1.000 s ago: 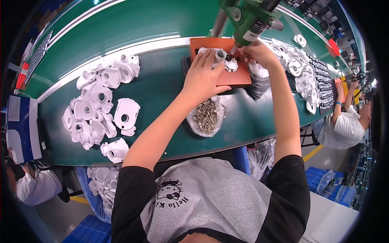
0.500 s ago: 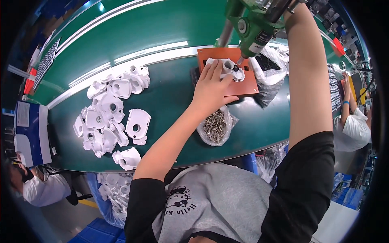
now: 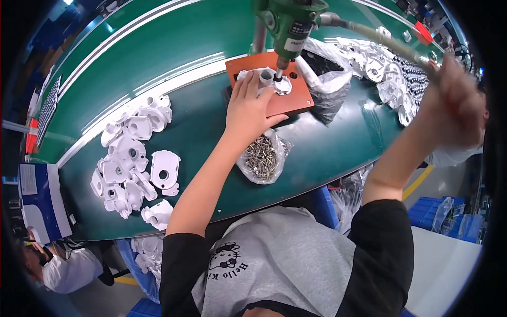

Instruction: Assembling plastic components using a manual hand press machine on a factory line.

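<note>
A white plastic housing (image 3: 283, 85) with a round tube lies on an orange fixture plate (image 3: 297, 96). My left hand (image 3: 247, 108) holds it down there, its fingers laid over the near left side and its thumb stretched out toward the plate's front edge. Above the part stands a green press (image 3: 288, 31), its tip reaching down to a small black piece (image 3: 277, 78) beside the tube. My right hand (image 3: 458, 103), smeared by motion, is closed around the end of the press's long lever (image 3: 385, 39), out to the right.
White housings (image 3: 132, 150) lie heaped on the left of the green table (image 3: 203, 129). A bag of screws (image 3: 262, 161) sits before the fixture. Right of it stands a bag with black pieces (image 3: 330, 79). More white parts (image 3: 388, 79) lie at the far right.
My right hand has swung the lever outward and down to the right. The press tip sits lower against the part. My left hand stays on the housing; the whole view has shifted.
</note>
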Action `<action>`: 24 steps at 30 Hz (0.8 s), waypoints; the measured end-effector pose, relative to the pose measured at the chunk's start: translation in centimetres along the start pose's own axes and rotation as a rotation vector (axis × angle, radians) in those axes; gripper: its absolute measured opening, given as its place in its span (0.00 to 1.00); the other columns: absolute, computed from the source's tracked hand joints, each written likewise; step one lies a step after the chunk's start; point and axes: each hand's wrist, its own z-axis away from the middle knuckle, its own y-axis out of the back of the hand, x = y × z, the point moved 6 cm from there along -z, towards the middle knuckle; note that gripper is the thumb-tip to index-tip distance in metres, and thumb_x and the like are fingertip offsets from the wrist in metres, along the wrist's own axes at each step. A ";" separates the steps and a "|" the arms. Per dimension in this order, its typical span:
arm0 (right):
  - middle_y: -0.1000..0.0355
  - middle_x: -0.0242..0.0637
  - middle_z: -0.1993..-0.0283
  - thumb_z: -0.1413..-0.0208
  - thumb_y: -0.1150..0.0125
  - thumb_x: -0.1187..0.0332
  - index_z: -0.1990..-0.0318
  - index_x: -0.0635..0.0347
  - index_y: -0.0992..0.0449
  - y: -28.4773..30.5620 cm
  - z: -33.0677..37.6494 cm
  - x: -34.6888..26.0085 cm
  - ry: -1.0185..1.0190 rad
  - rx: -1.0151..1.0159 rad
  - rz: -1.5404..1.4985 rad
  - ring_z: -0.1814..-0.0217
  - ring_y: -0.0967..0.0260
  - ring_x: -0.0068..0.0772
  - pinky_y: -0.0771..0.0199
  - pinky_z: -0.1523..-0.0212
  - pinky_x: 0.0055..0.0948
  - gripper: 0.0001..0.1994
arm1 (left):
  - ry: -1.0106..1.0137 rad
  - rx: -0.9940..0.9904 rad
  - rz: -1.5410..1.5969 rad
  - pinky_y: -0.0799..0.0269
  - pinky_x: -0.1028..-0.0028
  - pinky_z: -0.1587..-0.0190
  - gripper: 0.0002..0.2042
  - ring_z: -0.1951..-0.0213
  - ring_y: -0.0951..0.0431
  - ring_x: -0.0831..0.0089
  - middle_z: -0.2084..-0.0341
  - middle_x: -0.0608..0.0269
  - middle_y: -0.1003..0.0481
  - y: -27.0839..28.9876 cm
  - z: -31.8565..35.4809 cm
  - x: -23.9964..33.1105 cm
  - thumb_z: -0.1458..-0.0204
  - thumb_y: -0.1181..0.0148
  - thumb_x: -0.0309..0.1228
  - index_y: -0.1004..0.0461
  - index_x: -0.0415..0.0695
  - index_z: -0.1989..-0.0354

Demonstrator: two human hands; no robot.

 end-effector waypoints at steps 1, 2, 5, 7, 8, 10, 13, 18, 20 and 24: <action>0.56 0.32 0.88 0.58 0.43 0.59 0.84 0.55 0.39 0.1 3.8 -1.2 0.000 0.007 0.017 0.82 0.54 0.28 0.44 0.70 0.30 0.15 | -0.004 0.003 -0.005 0.46 0.56 0.38 0.30 0.41 0.39 0.49 0.47 0.42 0.35 -0.3 -0.2 0.2 0.70 0.29 0.48 0.26 0.45 0.58; 0.50 0.34 0.85 0.57 0.47 0.60 0.85 0.55 0.40 -0.3 7.8 -1.4 -0.084 0.035 0.067 0.78 0.48 0.32 0.45 0.63 0.33 0.14 | 0.009 0.007 -0.025 0.46 0.56 0.38 0.30 0.41 0.39 0.49 0.47 0.42 0.35 -0.4 -0.2 0.0 0.69 0.29 0.48 0.26 0.45 0.58; 0.39 0.36 0.81 0.54 0.58 0.63 0.88 0.55 0.46 -1.5 15.1 -0.6 -0.229 0.114 0.203 0.72 0.39 0.37 0.48 0.47 0.43 0.14 | 0.019 -0.008 -0.035 0.48 0.55 0.37 0.29 0.40 0.41 0.49 0.44 0.44 0.38 -0.1 -0.2 -0.4 0.67 0.30 0.49 0.27 0.46 0.57; 0.41 0.36 0.81 0.53 0.59 0.64 0.88 0.54 0.47 -1.9 16.1 -1.3 -0.220 0.160 0.297 0.73 0.42 0.36 0.49 0.44 0.45 0.14 | 0.007 -0.028 -0.022 0.49 0.56 0.37 0.28 0.39 0.41 0.49 0.44 0.45 0.38 -0.5 -0.3 0.2 0.66 0.31 0.50 0.27 0.47 0.57; 0.37 0.38 0.81 0.56 0.57 0.64 0.88 0.55 0.46 -2.1 15.7 -1.1 -0.188 0.165 0.264 0.74 0.39 0.37 0.49 0.46 0.46 0.14 | 0.004 -0.023 -0.035 0.48 0.57 0.37 0.29 0.40 0.41 0.50 0.45 0.43 0.37 -0.2 -0.4 0.1 0.67 0.31 0.50 0.26 0.46 0.57; 0.33 0.41 0.82 0.58 0.54 0.63 0.90 0.56 0.45 -2.2 14.9 -0.4 -0.165 0.124 0.183 0.75 0.36 0.38 0.49 0.50 0.46 0.15 | -0.025 -0.016 -0.043 0.49 0.57 0.37 0.28 0.40 0.41 0.50 0.45 0.44 0.37 -0.3 -0.1 -0.2 0.65 0.32 0.50 0.26 0.47 0.56; 0.38 0.37 0.81 0.50 0.57 0.59 0.85 0.54 0.41 -1.9 12.2 -0.4 -0.152 -0.012 0.083 0.73 0.40 0.36 0.50 0.47 0.45 0.16 | 0.000 -0.051 -0.051 0.48 0.57 0.37 0.28 0.40 0.41 0.51 0.45 0.45 0.37 -0.6 0.4 -0.4 0.66 0.31 0.49 0.27 0.47 0.56; 0.32 0.39 0.60 0.47 0.49 0.63 0.51 0.65 0.34 -3.5 1.0 2.8 0.060 0.229 -0.210 0.58 0.36 0.33 0.40 0.52 0.34 0.19 | -0.019 -0.021 -0.064 0.48 0.57 0.37 0.28 0.40 0.40 0.53 0.46 0.47 0.35 -0.3 0.3 -0.1 0.66 0.30 0.48 0.27 0.44 0.58; 0.31 0.36 0.57 0.47 0.46 0.66 0.38 0.62 0.45 -5.5 -3.5 6.9 -0.034 0.248 -0.345 0.64 0.35 0.25 0.36 0.61 0.26 0.29 | -0.037 -0.015 -0.067 0.48 0.56 0.37 0.28 0.40 0.40 0.53 0.47 0.47 0.35 -0.1 0.1 0.4 0.66 0.30 0.48 0.28 0.44 0.58; 0.37 0.28 0.74 0.47 0.44 0.64 0.53 0.56 0.35 -5.6 -2.9 21.0 -0.738 0.124 -0.306 0.79 0.41 0.21 0.41 0.79 0.22 0.15 | -0.045 -0.029 -0.064 0.47 0.56 0.38 0.29 0.40 0.40 0.52 0.47 0.47 0.35 -0.7 -0.1 0.8 0.66 0.30 0.47 0.29 0.42 0.57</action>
